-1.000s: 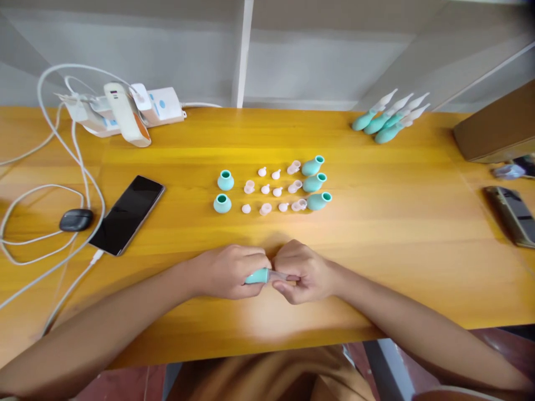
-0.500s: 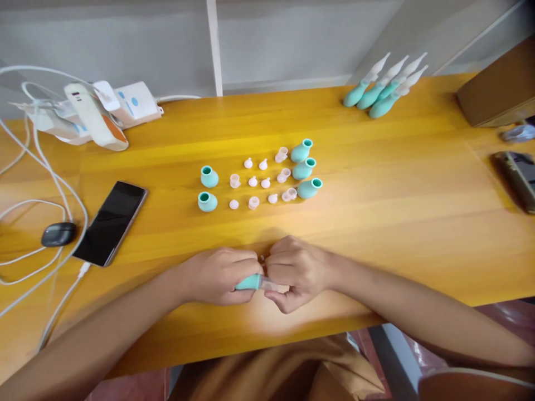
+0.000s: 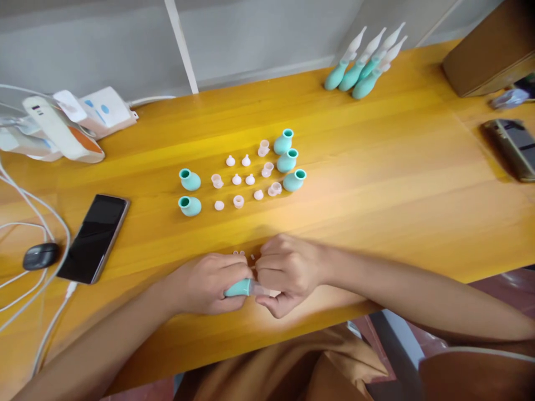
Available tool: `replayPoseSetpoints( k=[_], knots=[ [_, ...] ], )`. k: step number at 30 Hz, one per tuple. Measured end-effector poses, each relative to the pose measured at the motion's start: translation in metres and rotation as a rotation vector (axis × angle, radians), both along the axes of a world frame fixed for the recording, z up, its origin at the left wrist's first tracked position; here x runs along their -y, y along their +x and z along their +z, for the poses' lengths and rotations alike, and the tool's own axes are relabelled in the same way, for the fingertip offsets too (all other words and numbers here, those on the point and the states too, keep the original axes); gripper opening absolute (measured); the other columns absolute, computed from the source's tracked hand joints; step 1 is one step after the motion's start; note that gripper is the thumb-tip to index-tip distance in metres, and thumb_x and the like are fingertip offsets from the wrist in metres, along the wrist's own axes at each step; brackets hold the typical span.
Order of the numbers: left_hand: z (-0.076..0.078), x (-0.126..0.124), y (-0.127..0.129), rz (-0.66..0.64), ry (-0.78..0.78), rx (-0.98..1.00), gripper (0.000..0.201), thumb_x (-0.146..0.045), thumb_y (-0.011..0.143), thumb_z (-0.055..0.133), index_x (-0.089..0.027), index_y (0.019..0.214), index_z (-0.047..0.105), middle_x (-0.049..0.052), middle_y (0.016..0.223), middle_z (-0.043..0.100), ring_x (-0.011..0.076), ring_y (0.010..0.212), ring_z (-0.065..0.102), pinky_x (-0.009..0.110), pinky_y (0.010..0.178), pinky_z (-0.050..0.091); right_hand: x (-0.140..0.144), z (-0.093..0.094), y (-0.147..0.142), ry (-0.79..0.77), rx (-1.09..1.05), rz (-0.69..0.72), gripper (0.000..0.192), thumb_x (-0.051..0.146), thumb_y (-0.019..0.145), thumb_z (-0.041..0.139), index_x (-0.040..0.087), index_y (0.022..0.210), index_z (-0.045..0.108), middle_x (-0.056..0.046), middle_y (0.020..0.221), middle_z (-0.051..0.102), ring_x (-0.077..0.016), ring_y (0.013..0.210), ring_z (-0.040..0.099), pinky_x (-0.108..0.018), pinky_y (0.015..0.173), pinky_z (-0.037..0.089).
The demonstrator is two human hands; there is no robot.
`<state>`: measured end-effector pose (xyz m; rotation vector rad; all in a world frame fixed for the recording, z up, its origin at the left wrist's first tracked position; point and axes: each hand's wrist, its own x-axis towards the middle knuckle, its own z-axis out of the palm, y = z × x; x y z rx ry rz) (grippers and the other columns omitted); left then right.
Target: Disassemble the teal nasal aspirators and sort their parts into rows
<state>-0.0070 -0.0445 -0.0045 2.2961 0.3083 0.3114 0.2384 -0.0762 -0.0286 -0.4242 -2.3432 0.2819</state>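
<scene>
My left hand (image 3: 213, 281) is closed around a teal squeeze bulb (image 3: 238, 288), its neck pointing right. A translucent tube-like piece (image 3: 259, 289) sits at the bulb's neck. My right hand (image 3: 290, 270) pinches that piece between thumb and curled fingers, which partly hide it. Just beyond my knuckles lie a few tiny white pieces (image 3: 252, 257). Farther back on the table, loose teal bulbs stand at the left (image 3: 190, 206) and right (image 3: 295, 180). Between them are several small pinkish-white caps (image 3: 236, 179) and translucent cup-shaped connectors (image 3: 238, 201).
Several assembled teal bulbs with white pointed tips (image 3: 365, 83) stand at the back right. A brown box (image 3: 487, 50) and a dark device (image 3: 512, 147) are on the far right. To the left lie a phone (image 3: 95, 238), a black case (image 3: 40, 256), cables and a power strip (image 3: 106, 111).
My view has shifted, so the table's things appear farther left. Both hands keep their grip on the bulb and the translucent piece, with little visible change between them.
</scene>
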Motion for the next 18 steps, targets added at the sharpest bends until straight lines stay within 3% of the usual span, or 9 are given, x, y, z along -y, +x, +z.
replayPoseSetpoints(
  k=[10,18],
  knots=[
    [-0.0034,0.0024,0.0005,0.015,0.040,0.000,0.008,-0.019,0.100,0.061,-0.021,0.094,0.057,0.000,0.082,0.060,0.0153,0.072,0.056,0.027,0.066,0.046,-0.0027,0.0055,0.0035,0.124,0.026,0.004,0.040,0.041,0.099,0.064,0.025,0.068,0.045,0.004,0.059,0.043,-0.0131,0.049,0.038,-0.034,0.048,0.035],
    [-0.0047,0.0011,0.0005,-0.017,0.032,0.032,0.009,-0.018,0.100,0.060,-0.022,0.092,0.057,0.000,0.081,0.061,0.0152,0.071,0.057,0.028,0.065,0.046,-0.0025,0.0039,0.0012,0.077,-0.038,0.035,0.034,0.036,0.097,0.064,0.025,0.070,0.046,0.005,0.060,0.046,-0.0137,0.049,0.038,-0.034,0.047,0.034]
  ],
)
